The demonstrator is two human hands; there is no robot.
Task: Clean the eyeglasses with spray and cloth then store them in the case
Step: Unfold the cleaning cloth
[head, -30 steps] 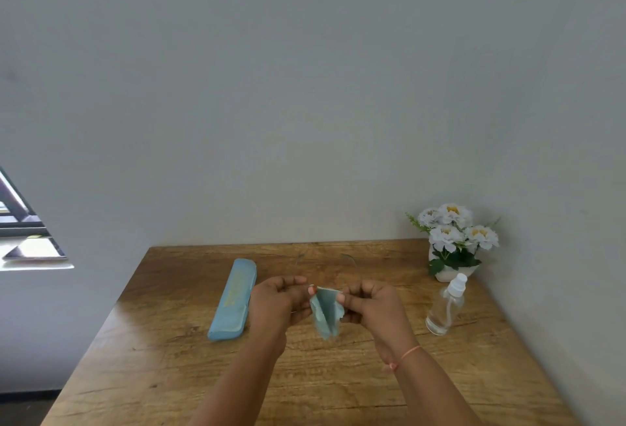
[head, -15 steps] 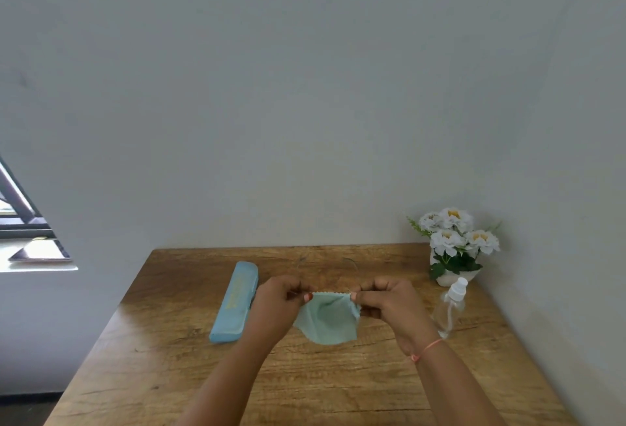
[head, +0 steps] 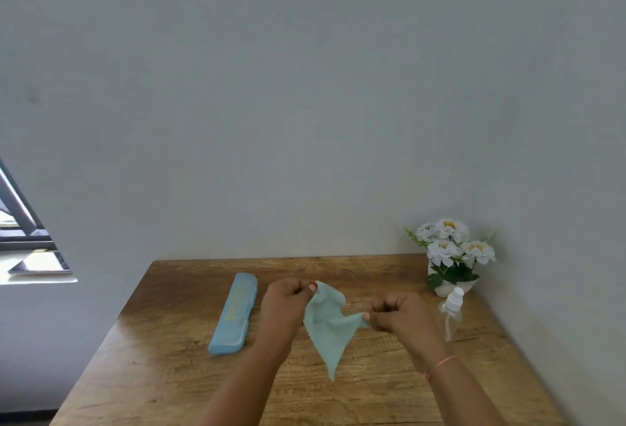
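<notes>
Both forearms reach up from the bottom edge over a wooden table [head: 169,374] and angle in toward each other. The left hand [head: 286,303] is curled into a loose fist with its back to the camera, and its thumb and forefinger pinch the top corner of a pale green cloth [head: 325,327]. The right hand [head: 398,319] sits a little lower and off to the right, knuckles up and fingers tucked under, pinching a second corner of the cloth at its thumb tip. A thin orange band [head: 443,361] circles the right wrist.

The cloth is held in the air between the two hands, above the middle of the table. It is slack and creased, and its free lower corner hangs to a point toward the near edge.

A long blue case [head: 233,313] lies closed on the table just left of the left hand, running front to back. A clear spray bottle [head: 452,312] with a white top stands upright just right of the right hand. Behind it, in the table's far right corner against the wall, is a white pot of white flowers [head: 450,252]. A window [head: 23,246] shows at the left edge.
</notes>
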